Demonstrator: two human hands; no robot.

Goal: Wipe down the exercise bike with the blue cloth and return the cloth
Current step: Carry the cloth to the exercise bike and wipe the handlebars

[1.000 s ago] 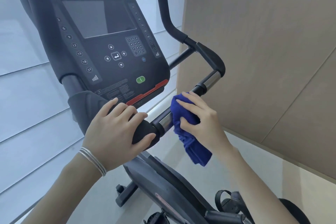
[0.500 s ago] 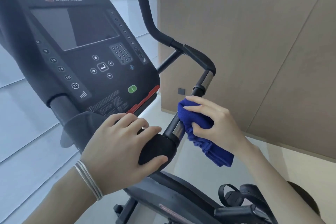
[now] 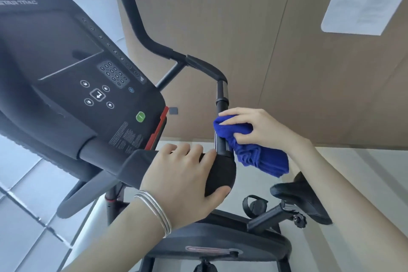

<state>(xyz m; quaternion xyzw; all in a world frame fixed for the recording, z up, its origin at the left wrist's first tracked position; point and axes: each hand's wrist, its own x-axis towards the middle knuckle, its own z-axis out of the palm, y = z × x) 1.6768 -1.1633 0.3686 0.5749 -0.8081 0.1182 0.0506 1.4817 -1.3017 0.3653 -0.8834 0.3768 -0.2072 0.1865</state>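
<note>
Gripping the padded end of the handlebar (image 3: 220,172), my left hand (image 3: 183,181) is curled over the black foam with the thumb underneath and the fingers on top; thin silver bangles (image 3: 154,212) sit on that wrist. My right hand (image 3: 260,130) is closed around the cloth (image 3: 254,152), pressing its upper fold against the upright bar (image 3: 221,99) just above the foam, where a chrome section shows. The rest of the cloth hangs bunched below my palm, clear of the bike (image 3: 220,243). The console (image 3: 88,73) tilts toward me on the left, with its keypad, arrow buttons and a green button (image 3: 140,116) showing. The seat (image 3: 302,199) and a pedal (image 3: 256,205) are below my right forearm. A tan wall (image 3: 265,40) stands behind.
</note>
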